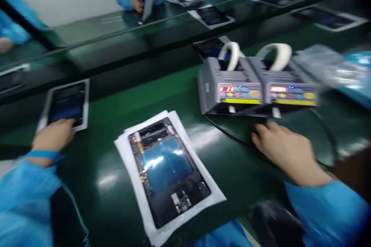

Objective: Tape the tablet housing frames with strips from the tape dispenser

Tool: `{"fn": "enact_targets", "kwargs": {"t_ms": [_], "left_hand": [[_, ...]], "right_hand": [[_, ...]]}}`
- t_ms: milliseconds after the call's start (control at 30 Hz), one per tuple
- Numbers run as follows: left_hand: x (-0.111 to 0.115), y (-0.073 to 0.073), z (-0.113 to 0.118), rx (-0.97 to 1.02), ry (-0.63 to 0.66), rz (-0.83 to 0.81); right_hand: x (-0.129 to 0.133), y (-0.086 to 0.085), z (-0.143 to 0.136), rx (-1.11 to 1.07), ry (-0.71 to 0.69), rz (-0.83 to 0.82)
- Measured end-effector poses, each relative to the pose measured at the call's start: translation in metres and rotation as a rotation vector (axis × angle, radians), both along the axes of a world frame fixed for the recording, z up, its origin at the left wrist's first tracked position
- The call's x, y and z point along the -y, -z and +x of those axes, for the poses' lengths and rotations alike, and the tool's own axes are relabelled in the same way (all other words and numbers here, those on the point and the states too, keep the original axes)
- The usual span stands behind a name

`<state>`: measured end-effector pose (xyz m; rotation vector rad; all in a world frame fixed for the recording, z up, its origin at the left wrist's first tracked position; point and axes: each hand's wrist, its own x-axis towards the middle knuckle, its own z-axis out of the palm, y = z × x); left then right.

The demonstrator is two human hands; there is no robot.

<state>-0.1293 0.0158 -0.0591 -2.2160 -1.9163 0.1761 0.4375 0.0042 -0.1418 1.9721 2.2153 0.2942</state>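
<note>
One tablet [68, 102] lies at left toward the bench's [113, 108] far edge, long axis pointing away, near end under the left hand [54, 137]; the right hand [284, 146], well apart, curls beside a tape dispenser [290, 87]. Whether either's fingers grip, I cannot tell.

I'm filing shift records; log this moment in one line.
left hand: at near edge of dark tablet | right hand: in front of right tape dispenser | between hands: opened tablet on white sheets

Blue sleeves [327, 212], blue left wrist strap [42, 154], light-blue coiled cord [78, 212].
</note>
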Motion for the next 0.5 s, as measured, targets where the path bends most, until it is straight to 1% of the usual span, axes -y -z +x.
{"fn": "enact_targets", "kwargs": {"t_ms": [67,100,200,333,433,500], "left_hand": [[0.006,-0.005,-0.015,-0.173,-0.058,-0.078],[0.009,-0.005,-0.021,-0.209,-0.085,-0.088],[0.013,0.003,-0.029,-0.259,-0.156,-0.088],[0.015,0.011,-0.034,-0.282,-0.186,-0.104],[0.016,0.010,-0.042,-0.294,-0.194,-0.118],[0.017,0.008,-0.047,-0.300,-0.197,-0.128]], "right_hand": [[0.001,0.012,0.002,-0.012,-0.045,0.012],[0.002,0.018,0.005,0.003,-0.048,0.022],[0.003,0.036,0.015,-0.006,-0.033,0.035],[-0.005,0.054,0.032,-0.110,0.018,-0.005],[-0.020,0.059,0.042,-0.281,0.095,-0.086],[-0.027,0.053,0.044,-0.374,0.131,-0.122]]}}
